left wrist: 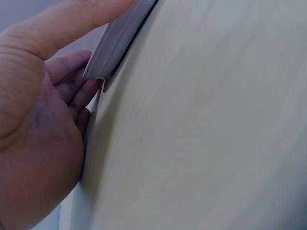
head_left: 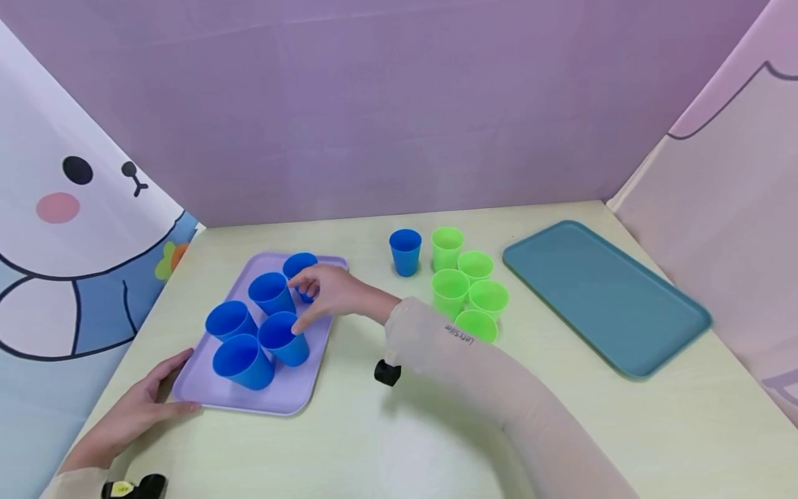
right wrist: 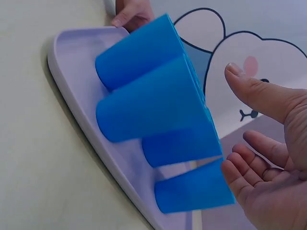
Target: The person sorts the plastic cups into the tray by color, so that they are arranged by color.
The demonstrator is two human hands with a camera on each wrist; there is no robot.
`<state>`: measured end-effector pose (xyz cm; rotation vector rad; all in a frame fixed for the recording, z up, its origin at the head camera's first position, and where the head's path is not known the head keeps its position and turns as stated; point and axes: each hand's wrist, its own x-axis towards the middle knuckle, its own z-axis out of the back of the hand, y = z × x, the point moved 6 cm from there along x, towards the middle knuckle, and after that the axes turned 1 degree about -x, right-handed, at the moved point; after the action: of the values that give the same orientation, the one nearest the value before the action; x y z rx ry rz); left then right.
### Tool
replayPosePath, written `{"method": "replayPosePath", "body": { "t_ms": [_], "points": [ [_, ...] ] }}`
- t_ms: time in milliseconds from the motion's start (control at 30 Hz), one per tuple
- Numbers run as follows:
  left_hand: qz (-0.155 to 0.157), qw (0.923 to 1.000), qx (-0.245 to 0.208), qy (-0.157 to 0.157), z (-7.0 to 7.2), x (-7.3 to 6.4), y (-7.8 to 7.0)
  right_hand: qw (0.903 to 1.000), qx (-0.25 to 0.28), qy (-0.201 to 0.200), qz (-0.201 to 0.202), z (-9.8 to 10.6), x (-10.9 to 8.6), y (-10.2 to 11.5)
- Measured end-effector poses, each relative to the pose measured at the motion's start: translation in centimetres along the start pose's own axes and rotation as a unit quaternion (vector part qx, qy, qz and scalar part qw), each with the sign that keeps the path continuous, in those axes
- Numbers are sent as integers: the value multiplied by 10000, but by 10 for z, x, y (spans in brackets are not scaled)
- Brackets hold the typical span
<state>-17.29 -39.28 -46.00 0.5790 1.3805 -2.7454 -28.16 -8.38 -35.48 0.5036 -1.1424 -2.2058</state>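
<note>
Several blue cups stand upright on a lilac tray [head_left: 289,402], among them a front cup [head_left: 243,364], a right-hand cup [head_left: 285,339] and a back cup [head_left: 299,262]. Over the tray's right side, my right hand [head_left: 330,291] has thumb and fingers spread, holding nothing. Its thumb overlaps the right-hand cup's rim in the head view; the back cup is partly hidden behind the fingers. At the tray's near left corner, my left hand [head_left: 140,409] rests with its straight thumb [left wrist: 81,21] along the front edge and relaxed fingers [left wrist: 72,67] at the left side.
One blue cup [head_left: 405,253] stands at the back middle of the table, beside several green cups [head_left: 450,291] grouped together. My right forearm partly covers the nearest green cup. Farther right lies a teal tray [head_left: 605,298]. Fabric walls [head_left: 399,111] enclose the table.
</note>
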Motion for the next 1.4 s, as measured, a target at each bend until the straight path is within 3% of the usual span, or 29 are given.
{"method": "replayPosePath", "body": {
  "t_ms": [533, 767, 1167, 1400],
  "points": [
    [14, 10000, -18, 3, 1, -2, 2, 9983, -280, -440, -252, 77, -18, -19],
    [40, 10000, 14, -11, 1, -2, 3, 9968, -131, -668, -428, 106, -22, -36],
    [-40, 9999, 147, -51, 1, -1, 1, 9876, 239, -1291, -865, 138, -26, -75],
    [-47, 9999, 142, -46, 1, 0, -1, 9809, 49, -1592, -1113, 149, -27, -96]
  ]
}}
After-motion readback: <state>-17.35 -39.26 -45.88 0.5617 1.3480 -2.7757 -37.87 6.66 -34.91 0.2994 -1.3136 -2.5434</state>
